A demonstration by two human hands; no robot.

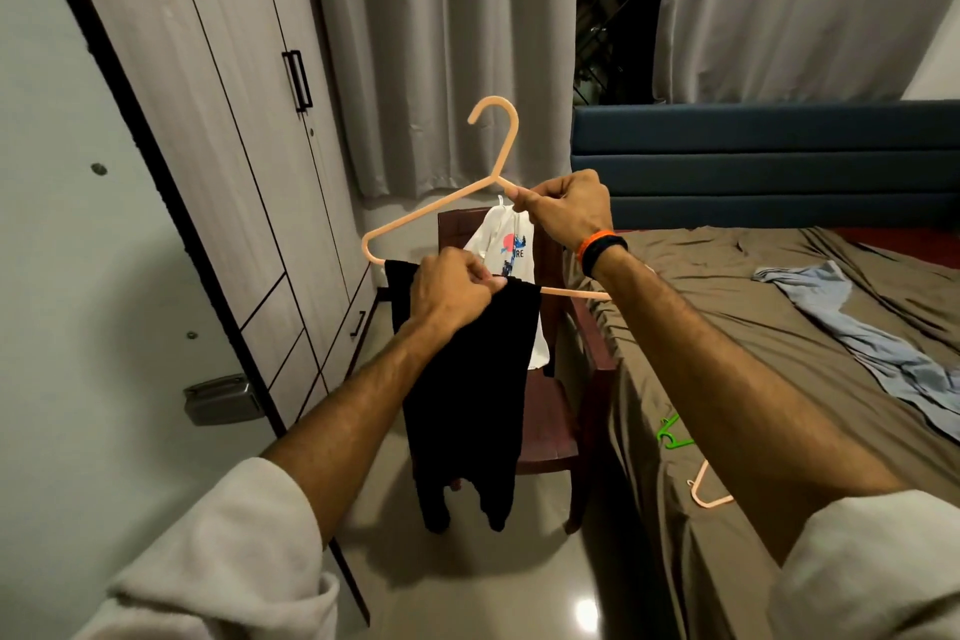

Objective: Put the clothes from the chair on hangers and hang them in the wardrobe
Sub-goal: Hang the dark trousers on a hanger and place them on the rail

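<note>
Black trousers going onto the peach hanger

My left hand (457, 288) pinches the black trousers (467, 379) on the bar of the hanger (431, 213), my right hand (566, 211) grips its shoulder, above the chair (550, 426). If my pinch loosens, I think the uneven cloth may slide off.

I'm looking into a home bedroom: pale wood-grain wardrobe (218, 161) with black handles, brown-sheeted bed (779, 327), long grey curtains (441, 52)
</note>
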